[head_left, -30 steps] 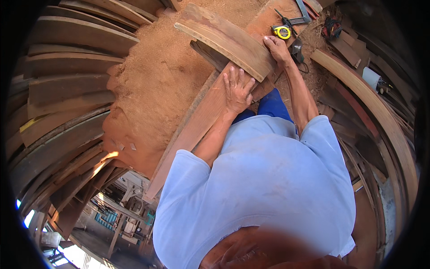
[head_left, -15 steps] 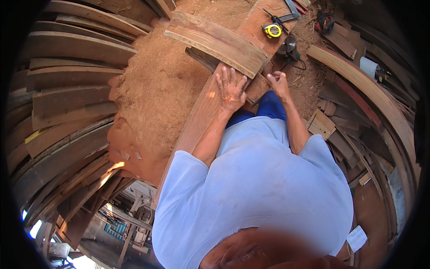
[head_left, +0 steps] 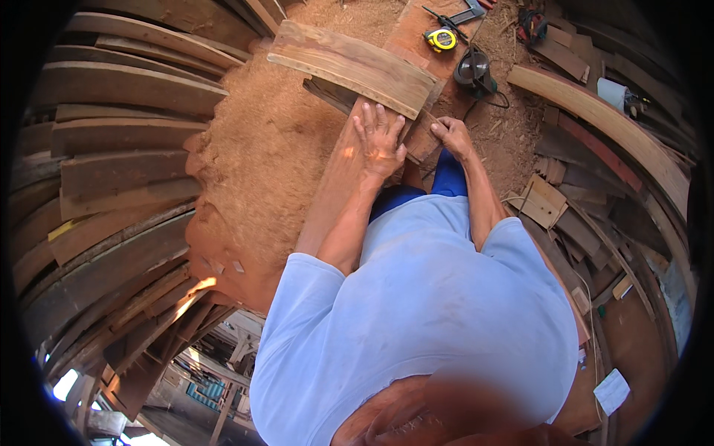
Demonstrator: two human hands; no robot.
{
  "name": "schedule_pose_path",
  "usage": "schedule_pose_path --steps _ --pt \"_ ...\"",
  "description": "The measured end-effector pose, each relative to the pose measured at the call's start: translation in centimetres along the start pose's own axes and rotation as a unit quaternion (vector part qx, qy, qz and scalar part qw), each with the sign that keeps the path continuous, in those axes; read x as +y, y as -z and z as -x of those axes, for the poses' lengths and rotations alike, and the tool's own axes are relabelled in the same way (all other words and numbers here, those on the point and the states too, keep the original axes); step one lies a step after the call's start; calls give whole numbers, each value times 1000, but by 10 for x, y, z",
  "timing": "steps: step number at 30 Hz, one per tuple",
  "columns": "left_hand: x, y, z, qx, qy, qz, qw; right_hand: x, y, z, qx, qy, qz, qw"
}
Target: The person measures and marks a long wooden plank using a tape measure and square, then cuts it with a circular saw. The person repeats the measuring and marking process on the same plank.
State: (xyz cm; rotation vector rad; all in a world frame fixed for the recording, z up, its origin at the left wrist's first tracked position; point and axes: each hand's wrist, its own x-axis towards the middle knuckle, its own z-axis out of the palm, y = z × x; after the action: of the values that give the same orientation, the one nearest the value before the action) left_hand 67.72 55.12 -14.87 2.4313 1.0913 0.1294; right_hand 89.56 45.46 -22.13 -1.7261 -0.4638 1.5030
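Observation:
A thick wooden board [head_left: 349, 63] lies crosswise over a long reddish plank [head_left: 335, 178] that runs back toward my left side. My left hand [head_left: 381, 143] rests flat on the plank, fingers spread, fingertips at the board's near edge. Just right of it, my right hand [head_left: 454, 139] is closed in a pinch beside a short wooden piece [head_left: 422, 140] that sits below the board's right end. What the pinching fingers hold, if anything, is too small to make out. Beneath the board's left part, a darker wooden piece [head_left: 327, 95] shows.
Beyond the board lie a yellow tape measure [head_left: 440, 40], a metal square [head_left: 467, 12] and a dark corded power tool [head_left: 474, 70]. Sawdust [head_left: 260, 141] covers the ground to the left. Stacked planks [head_left: 126, 137] line the left side; a long curved timber [head_left: 610, 119] stands at right.
My right hand has shifted left and turned inward, its fingers now at the short wooden piece. My left hand stays on the plank. The view has swung slightly.

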Motion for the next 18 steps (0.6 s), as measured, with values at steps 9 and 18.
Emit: schedule_pose_path --steps 9,18 --pt "5 3 -7 -13 6 -30 999 -14 34 -35 -67 43 142 987" --pt "11 3 1 -42 61 -26 997 -26 145 -41 -115 -47 261 957"
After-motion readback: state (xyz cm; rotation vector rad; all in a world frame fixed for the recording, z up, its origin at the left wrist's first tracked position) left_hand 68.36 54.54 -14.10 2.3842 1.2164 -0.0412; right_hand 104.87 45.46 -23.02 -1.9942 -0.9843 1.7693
